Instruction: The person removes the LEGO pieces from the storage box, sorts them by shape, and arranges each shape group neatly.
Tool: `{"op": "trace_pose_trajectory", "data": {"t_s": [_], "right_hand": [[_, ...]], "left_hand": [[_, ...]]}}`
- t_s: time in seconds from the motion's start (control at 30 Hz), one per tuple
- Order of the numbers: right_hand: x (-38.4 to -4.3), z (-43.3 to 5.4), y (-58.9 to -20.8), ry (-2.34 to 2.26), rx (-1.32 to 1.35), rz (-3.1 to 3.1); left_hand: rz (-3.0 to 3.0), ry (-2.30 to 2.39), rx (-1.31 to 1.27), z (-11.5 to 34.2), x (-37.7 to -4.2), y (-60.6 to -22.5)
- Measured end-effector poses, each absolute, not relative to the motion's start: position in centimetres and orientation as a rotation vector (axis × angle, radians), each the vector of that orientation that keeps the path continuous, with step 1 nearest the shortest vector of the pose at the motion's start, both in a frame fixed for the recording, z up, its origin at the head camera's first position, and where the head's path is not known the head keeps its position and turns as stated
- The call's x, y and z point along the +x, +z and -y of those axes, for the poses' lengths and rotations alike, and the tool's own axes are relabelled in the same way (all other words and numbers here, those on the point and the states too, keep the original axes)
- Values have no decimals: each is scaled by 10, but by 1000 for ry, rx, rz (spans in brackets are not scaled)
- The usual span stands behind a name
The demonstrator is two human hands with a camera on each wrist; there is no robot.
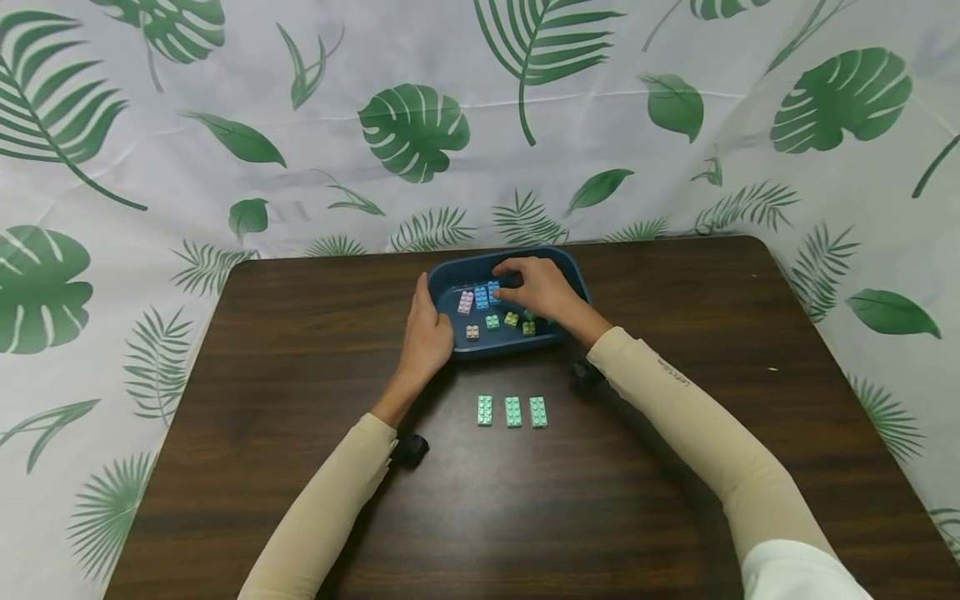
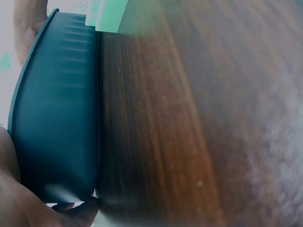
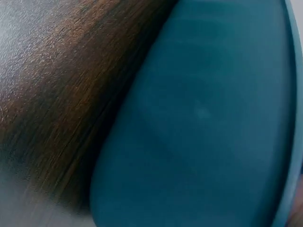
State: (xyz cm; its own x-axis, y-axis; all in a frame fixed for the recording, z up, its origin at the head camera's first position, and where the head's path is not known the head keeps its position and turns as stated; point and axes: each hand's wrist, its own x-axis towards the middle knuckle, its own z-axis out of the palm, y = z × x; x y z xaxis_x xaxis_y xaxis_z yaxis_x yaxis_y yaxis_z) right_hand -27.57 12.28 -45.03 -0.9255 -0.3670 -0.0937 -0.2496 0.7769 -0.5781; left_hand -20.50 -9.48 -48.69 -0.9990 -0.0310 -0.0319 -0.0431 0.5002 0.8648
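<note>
A dark blue tray (image 1: 495, 348) stands near the table's back edge with several small toy bricks inside. My left hand (image 1: 429, 333) grips its left end; in the left wrist view, fingers (image 2: 83, 215) reach round that end near its base. Over the tray's right part is my right hand (image 1: 542, 290), thumb and forefinger apart. Its thumb tip lies beside a blue brick (image 1: 492, 290). Left of that brick lie another blue brick (image 1: 481, 297) and a pink brick (image 1: 466, 302). The right wrist view shows mostly the tray's outer wall (image 3: 199, 113), with the fingers hidden.
Three mint-green bricks (image 1: 513, 412) lie in a row on the dark wooden table (image 1: 315, 358) in front of the tray. Smaller green, yellowish and peach bricks lie toward the tray's front. A leaf-patterned cloth (image 1: 322, 175) hangs behind the table.
</note>
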Motion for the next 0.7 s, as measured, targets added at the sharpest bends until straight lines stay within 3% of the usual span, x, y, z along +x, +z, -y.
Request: {"op": "trace_pose_trajectory", "data": {"t_s": [0.7], "right_hand": [[-277,-114,-464,-746,-483,-2869]], "left_hand": [[-2732,1570,-78,95,-204,-487]]}}
